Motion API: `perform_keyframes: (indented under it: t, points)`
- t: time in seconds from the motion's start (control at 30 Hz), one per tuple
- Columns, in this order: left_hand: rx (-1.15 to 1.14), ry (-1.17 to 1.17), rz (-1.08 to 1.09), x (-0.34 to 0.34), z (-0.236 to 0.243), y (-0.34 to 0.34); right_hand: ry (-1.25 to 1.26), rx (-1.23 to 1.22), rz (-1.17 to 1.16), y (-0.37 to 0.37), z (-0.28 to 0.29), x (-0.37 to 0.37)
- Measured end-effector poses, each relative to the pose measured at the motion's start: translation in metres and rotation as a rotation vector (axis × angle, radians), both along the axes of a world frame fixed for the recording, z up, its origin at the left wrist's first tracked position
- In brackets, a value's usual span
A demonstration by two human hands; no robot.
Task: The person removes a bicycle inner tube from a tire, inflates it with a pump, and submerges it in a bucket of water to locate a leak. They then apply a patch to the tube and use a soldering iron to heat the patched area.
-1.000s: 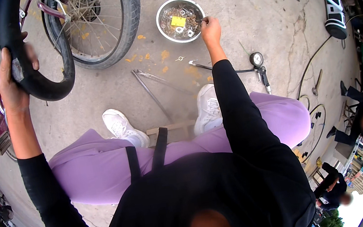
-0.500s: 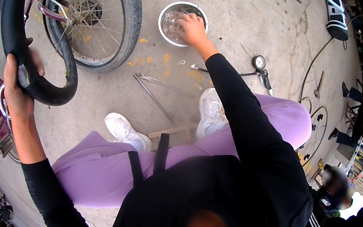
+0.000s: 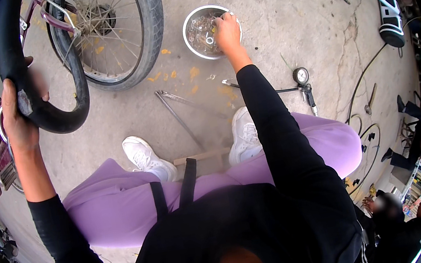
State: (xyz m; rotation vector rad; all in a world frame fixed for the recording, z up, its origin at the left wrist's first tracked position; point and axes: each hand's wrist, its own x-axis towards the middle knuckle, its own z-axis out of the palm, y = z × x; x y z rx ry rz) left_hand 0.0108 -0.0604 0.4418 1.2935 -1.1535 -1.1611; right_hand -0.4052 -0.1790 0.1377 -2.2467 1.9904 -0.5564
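Observation:
At the upper left my left hand (image 3: pixel 20 120) grips a thick black bicycle inner tube (image 3: pixel 62 121), thumb on one side and fingers behind. A greyish scuffed patch (image 3: pixel 24 102) shows on the tube beside my thumb. Farther right, my right hand (image 3: pixel 230 34) reaches over the edge of a round metal bowl (image 3: pixel 187 37). Its fingers are pinched together at the bowl's right side, and what they hold, if anything, is too small to tell. Small loose metal parts (image 3: pixel 201 28) lie in the bowl, with a pale ring among them.
A bicycle wheel (image 3: pixel 154 21) stands beside the tube. Between my shoes and the bowl lie metal rods (image 3: pixel 175 112) and an air gauge (image 3: pixel 301 75) with its hose. A black-and-white wheeled device (image 3: pixel 391 25) stands right; people are at the right edge.
My right hand has shifted to the bowl's right side, its fingers drawing together and uncovering more of the parts. The inner tube and my left hand sit slightly lower in view.

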Motion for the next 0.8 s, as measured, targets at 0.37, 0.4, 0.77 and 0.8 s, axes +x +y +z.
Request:
perform_keyframes:
  t: [0.37, 0.4, 0.77, 0.8]
  points:
    - [-0.014, -0.043, -0.046, -0.005, 0.000, -0.003, 0.186, 0.030, 0.163, 0.025, 0.004, 0.004]
    - [-0.011, -0.059, -0.031, -0.005, 0.000, -0.003, 0.187, 0.043, 0.123, 0.025, 0.006, 0.001]
    - [0.001, -0.064, -0.056, -0.005, -0.001, -0.005, 0.080, -0.052, 0.002, 0.008, 0.000, -0.009]
    - [0.000, -0.074, -0.041, -0.005, -0.001, -0.005, 0.079, -0.048, -0.002, 0.007, 0.000, -0.009]
